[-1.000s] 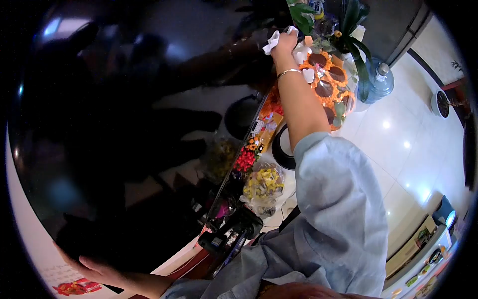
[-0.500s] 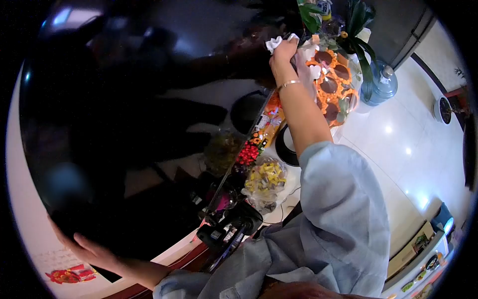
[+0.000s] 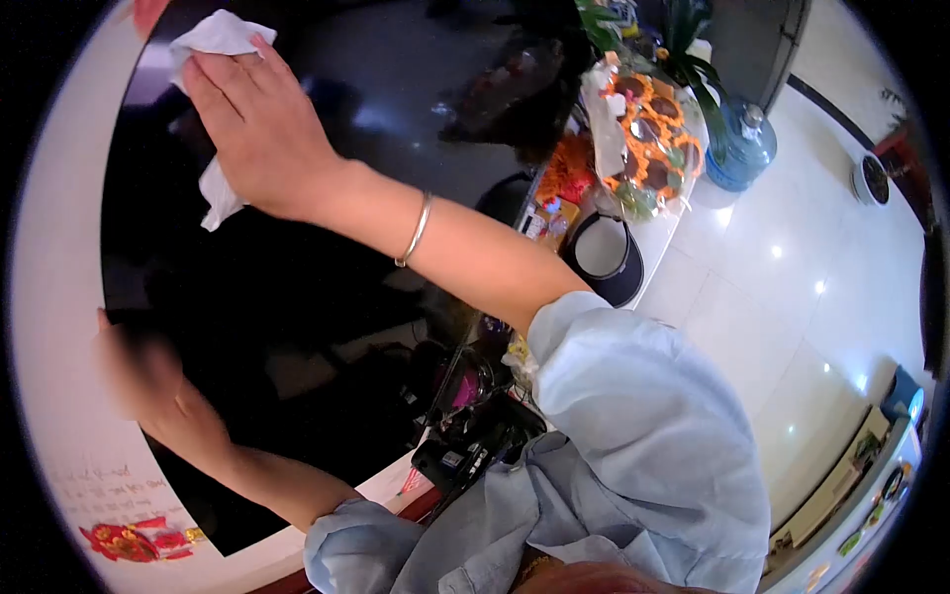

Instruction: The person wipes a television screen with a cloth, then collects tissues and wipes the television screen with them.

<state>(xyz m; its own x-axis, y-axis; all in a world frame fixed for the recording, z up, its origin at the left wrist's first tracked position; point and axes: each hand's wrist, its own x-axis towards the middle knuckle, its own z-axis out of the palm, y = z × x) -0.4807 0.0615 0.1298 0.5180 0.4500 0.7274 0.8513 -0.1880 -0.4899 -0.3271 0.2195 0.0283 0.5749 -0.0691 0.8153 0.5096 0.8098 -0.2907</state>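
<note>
Fingers of the right hand [image 3: 272, 148] on a white cloth [image 3: 226, 32].

They are a bit spread, with the cloth under them against the shiny black screen [image 3: 257, 287]. The left hand [image 3: 178, 401] is by its edge, too blurry to tell how open.

Right grip [image 3: 262, 144], fingers extended over white cloth [image 3: 220, 35], near upper-left part of glossy black panel [image 3: 267, 287]; cloth pokes out past fingertips and below palm. 1 silver bracelet [image 3: 421, 228] on that wrist. Left grip [image 3: 148, 371] at panel's left edge, blurred, finger pose unclear. Light blue sleeves [image 3: 643, 396] on both arms. Right of panel: wrapped orange flower bouquet [image 3: 648, 134] on white surface [image 3: 657, 241], dark-rimmed round container [image 3: 604, 252] just below it. Blue water jug [image 3: 742, 148] beside bouquet, potted plant [image 3: 873, 180] farther right on shiny floor [image 3: 772, 287]. Red decoration [image 3: 139, 540] lower left.
</note>
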